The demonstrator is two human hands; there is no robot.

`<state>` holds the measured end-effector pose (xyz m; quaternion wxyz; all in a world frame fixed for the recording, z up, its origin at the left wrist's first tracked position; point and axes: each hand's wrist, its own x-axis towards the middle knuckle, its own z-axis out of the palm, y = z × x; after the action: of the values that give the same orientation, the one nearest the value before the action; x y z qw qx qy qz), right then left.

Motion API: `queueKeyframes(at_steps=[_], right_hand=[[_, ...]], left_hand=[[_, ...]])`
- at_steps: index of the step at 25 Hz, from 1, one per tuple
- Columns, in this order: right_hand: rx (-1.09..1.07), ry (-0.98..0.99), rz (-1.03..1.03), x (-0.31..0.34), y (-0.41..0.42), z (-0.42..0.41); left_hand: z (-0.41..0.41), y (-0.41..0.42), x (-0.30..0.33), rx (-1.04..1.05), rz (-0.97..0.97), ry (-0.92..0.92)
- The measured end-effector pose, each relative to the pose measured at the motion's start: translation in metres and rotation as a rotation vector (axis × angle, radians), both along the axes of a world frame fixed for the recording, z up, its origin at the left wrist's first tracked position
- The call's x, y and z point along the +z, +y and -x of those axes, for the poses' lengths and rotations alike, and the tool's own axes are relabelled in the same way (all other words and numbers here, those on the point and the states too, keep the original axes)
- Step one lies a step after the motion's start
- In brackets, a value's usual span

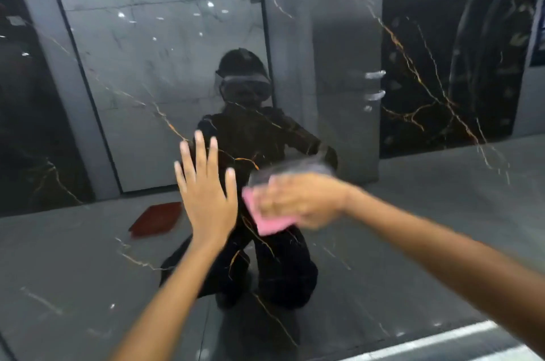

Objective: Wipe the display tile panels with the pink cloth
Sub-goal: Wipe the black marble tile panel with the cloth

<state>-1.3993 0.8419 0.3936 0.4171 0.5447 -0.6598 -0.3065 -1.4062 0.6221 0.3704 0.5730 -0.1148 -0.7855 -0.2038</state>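
Pink cloth point(272, 220): bunched under the right hand point(298, 203), flat against the glossy black tile panel with gold veining point(418, 71), just right of the left hand point(206, 198). Only its lower-left corner and a sliver at the left edge showing, poking out below and to the left of the knuckles; rest hidden beneath the palm. Right-hand fingers point(271, 207) curled down over the cloth, gripping and pressing it to the surface; heavy motion blur, so exact finger placement impossible to tell. Left hand released, fingers straight and spread, pointing up the panel, palm toward the panel, apparently bracing, holding nothing.

Key relation: cloth to the right of the left hand, near but apart, a narrow strip of dark tile between them. Right forearm reaching in from the lower right, long axis running up-left toward the left hand, so a stroke along that line likely carries the cloth straight into the braced palm. Probably mid-swipe, judging by the blur. Unwiped-looking stretches well above and to the right of the left hand. Next sweep probably best turned up or back rightward, away from the left hand, or the left hand shifted first.

A red mat point(156, 219) reflected in the panel, just left of the left hand.
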Motion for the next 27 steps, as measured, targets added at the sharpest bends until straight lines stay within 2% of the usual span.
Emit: queueKeyframes(at_steps=[2, 3, 4, 5, 7, 9, 10, 11, 12, 13, 14, 16, 17, 18, 19, 20, 22, 24, 25, 26, 27], right_hand=[[-0.018, 0.131, 0.502, 0.048, 0.029, 0.0], [-0.034, 0.159, 0.751, 0.05, 0.041, 0.002], [-0.064, 0.173, 0.926, 0.037, 0.049, 0.004], [-0.099, 0.188, 0.995, 0.005, 0.051, 0.006], [-0.218, 0.139, 0.851, -0.095, 0.049, 0.005], [-0.328, 0.007, 0.462, -0.198, 0.052, -0.012], [-0.367, -0.094, 0.266, -0.227, 0.054, -0.02], [-0.351, -0.168, 0.161, -0.235, 0.055, -0.022], [-0.296, -0.174, 0.156, -0.222, 0.053, -0.02], [-0.214, -0.126, 0.251, -0.194, 0.048, -0.012], [-0.14, -0.066, 0.437, -0.153, 0.041, -0.007], [-0.043, 0.057, 0.951, -0.065, 0.028, 0.002], [-0.022, 0.067, 1.181, -0.043, 0.018, 0.008], [-0.016, 0.071, 1.308, -0.044, 0.003, 0.012], [0.006, 0.111, 1.284, -0.067, -0.012, 0.014], [0.003, 0.102, 1.111, -0.109, -0.025, 0.016], [-0.102, -0.052, 0.573, -0.213, -0.033, 0.004], [-0.214, -0.16, 0.141, -0.274, -0.014, -0.016], [-0.195, -0.189, 0.077, -0.275, 0.0, -0.018], [-0.177, -0.166, 0.104, -0.259, 0.014, -0.018], [-0.177, -0.073, 0.229, -0.232, 0.028, -0.016]], left_hand=[[-0.003, -0.006, -0.084, 0.021, 0.12, -0.034], [0.0, -0.01, -0.117, 0.026, 0.163, -0.049], [0.004, -0.012, -0.14, 0.032, 0.18, -0.057], [0.009, -0.013, -0.151, 0.044, 0.178, -0.06], [0.016, -0.014, -0.157, 0.076, 0.169, -0.048], [0.02, -0.015, -0.162, 0.085, 0.179, -0.006], [0.022, -0.014, -0.166, 0.073, 0.17, 0.012], [0.022, -0.014, -0.169, 0.057, 0.159, 0.025], [0.022, -0.013, -0.169, 0.05, 0.151, 0.04], [0.023, -0.012, -0.17, 0.051, 0.148, 0.053], [0.024, -0.012, -0.169, 0.055, 0.145, 0.058], [0.025, -0.01, -0.165, 0.064, 0.145, 0.06], [0.025, -0.008, -0.165, 0.059, 0.146, 0.06], [0.025, -0.008, -0.166, 0.049, 0.143, 0.06], [0.024, -0.009, -0.167, 0.038, 0.142, 0.061], [0.025, -0.01, -0.168, 0.031, 0.143, 0.064], [0.025, -0.013, -0.169, 0.017, 0.131, 0.044], [0.022, -0.014, -0.171, -0.004, 0.123, 0.027], [0.021, -0.014, -0.171, -0.008, 0.127, 0.027], [0.02, -0.014, -0.171, -0.007, 0.128, 0.026], [0.02, -0.014, -0.169, -0.008, 0.122, 0.021]])
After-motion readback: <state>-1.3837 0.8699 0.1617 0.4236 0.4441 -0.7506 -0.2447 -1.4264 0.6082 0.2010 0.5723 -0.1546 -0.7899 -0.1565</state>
